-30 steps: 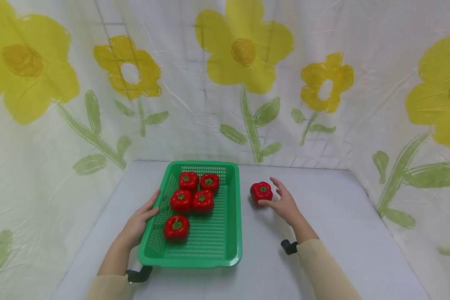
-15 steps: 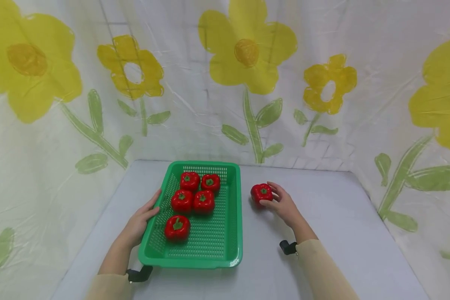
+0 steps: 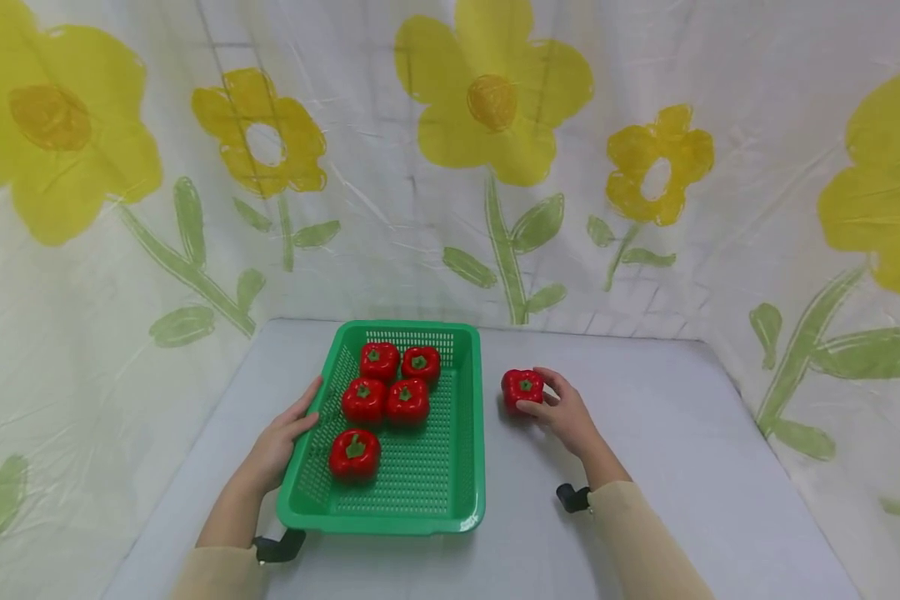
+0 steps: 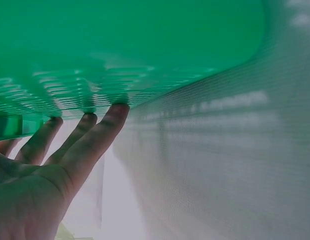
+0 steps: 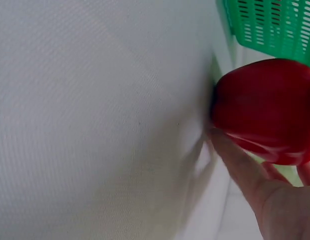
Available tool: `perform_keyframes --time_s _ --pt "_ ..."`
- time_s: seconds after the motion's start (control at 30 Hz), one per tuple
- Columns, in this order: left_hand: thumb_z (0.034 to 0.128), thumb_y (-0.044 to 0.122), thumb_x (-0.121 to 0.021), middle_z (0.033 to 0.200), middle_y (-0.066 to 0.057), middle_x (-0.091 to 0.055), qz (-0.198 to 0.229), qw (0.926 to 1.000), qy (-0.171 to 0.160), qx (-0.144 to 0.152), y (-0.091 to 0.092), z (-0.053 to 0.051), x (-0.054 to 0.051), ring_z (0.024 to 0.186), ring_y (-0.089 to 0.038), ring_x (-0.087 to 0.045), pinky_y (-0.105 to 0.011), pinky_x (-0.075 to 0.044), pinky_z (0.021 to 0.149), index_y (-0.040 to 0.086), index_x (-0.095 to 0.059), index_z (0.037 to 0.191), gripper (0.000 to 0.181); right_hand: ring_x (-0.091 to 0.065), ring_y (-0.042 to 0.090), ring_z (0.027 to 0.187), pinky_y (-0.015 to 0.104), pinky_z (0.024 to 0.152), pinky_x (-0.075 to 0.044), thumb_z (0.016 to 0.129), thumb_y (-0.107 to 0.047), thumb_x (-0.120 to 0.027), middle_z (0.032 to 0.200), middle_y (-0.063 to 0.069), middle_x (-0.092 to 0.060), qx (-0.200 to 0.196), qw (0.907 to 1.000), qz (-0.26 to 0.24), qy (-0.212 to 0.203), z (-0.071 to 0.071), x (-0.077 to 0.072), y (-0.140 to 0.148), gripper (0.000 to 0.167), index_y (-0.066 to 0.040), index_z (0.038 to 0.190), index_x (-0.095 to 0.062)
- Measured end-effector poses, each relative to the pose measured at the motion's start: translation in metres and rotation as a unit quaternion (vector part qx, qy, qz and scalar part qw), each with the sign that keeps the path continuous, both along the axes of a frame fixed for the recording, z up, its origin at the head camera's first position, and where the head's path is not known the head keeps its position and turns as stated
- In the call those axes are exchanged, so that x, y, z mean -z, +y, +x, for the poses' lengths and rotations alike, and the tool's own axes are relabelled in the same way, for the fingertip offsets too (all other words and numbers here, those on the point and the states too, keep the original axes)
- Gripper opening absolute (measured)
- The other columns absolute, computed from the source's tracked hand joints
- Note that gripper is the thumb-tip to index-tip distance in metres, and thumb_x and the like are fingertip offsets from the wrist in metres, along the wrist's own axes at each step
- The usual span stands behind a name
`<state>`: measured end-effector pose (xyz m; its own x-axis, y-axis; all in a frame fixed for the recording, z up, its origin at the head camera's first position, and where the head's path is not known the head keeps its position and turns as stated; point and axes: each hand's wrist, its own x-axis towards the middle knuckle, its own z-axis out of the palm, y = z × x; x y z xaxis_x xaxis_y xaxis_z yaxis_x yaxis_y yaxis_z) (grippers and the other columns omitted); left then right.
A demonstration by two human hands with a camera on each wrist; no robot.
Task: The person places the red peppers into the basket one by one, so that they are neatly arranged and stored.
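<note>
My right hand [image 3: 572, 423] holds a red bell pepper [image 3: 519, 388], its thumb at the near side and its fingers around the far right side. In the right wrist view the same bell pepper [image 5: 265, 110] sits at or very near the table surface. To the left stands a green perforated basket [image 3: 438, 467] with several red bell peppers [image 3: 354, 456] grouped mostly in its left and far part. My left hand [image 3: 273, 446] touches the basket's left side; in the left wrist view its straight fingers [image 4: 97, 142] press against the slotted wall.
A pale table [image 3: 682, 450] carries the basket and the loose pepper. Behind it and along the sides hangs a white curtain [image 3: 375, 233] printed with yellow flowers. A black wrist mount [image 3: 572, 497] sits below the right wrist, and another black mount [image 3: 279, 547] below the left.
My right fingers and thumb have drawn in around the loose bell pepper from an outspread pose. The left hand and the basket have stayed where they were.
</note>
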<state>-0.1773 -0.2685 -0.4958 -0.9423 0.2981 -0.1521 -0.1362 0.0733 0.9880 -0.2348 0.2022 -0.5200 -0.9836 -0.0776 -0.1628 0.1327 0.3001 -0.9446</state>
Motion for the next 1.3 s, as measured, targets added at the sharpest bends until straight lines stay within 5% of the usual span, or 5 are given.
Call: perform_keyframes --time_s 0.47,1.3 --pt "0.1107 0.022 -0.031 0.171 -0.004 0.000 -0.008 1.0000 0.004 0.000 0.000 0.000 0.000 0.154 -0.043 -0.009 -0.055 -0.044 0.106 0.032 -0.011 0.164 0.058 -0.040 0.042 0.139 0.047 0.092 -0.058 0.082 -0.032 -0.085 0.156 0.010 -0.038 -0.010 0.9996 -0.004 0.025 0.007 -0.028 -0.008 0.087 -0.030 0.155 -0.037" --pt "0.1106 0.022 -0.032 0.171 -0.004 0.000 0.001 1.0000 -0.004 -0.001 -0.001 0.001 -0.001 0.153 -0.045 -0.011 -0.054 -0.048 0.102 0.033 -0.011 0.163 0.058 -0.049 0.038 0.132 0.044 0.085 -0.061 0.082 -0.026 -0.085 0.150 0.007 -0.044 -0.042 0.9927 -0.085 0.074 0.026 -0.082 -0.036 0.080 -0.024 0.149 -0.041"
